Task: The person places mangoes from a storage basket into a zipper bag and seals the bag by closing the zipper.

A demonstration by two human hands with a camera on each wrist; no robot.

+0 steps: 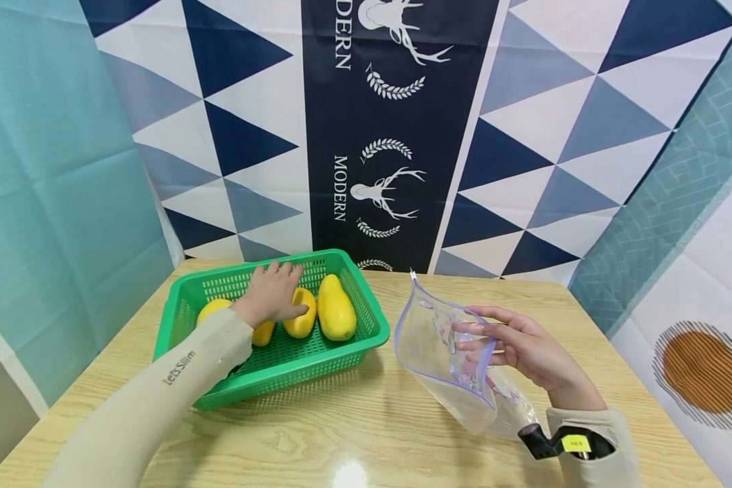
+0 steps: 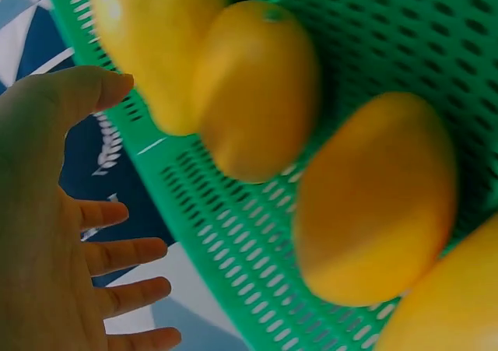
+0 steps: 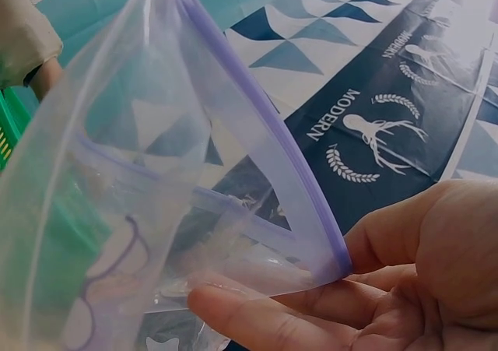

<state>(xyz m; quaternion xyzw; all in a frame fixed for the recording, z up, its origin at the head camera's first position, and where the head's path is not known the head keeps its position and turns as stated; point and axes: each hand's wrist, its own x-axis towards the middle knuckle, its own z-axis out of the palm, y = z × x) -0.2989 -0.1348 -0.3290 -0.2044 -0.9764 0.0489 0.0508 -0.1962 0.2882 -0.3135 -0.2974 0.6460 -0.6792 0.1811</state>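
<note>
My left hand [image 1: 272, 293] hovers over the green basket [image 1: 293, 372] with fingers spread, holding nothing. Below and beside it lie yellow mangoes; one mango [image 1: 336, 308] rests at the basket's right side, another [image 1: 301, 313] near my thumb. In the left wrist view the fingers of my left hand [image 2: 117, 219] are apart from the mangoes [image 2: 377, 199]. My right hand [image 1: 527, 349] pinches the purple-zip rim of a clear plastic bag [image 1: 439, 339], whose mouth gapes toward the basket. In the right wrist view the thumb and fingers of my right hand [image 3: 389, 281] grip the bag's edge [image 3: 272, 141].
The basket stands on the left of a wooden table [image 1: 317, 440], and the bag is to its right. Behind the table hangs a patterned cloth [image 1: 378, 135]; a teal cloth [image 1: 61, 169] hangs at the left.
</note>
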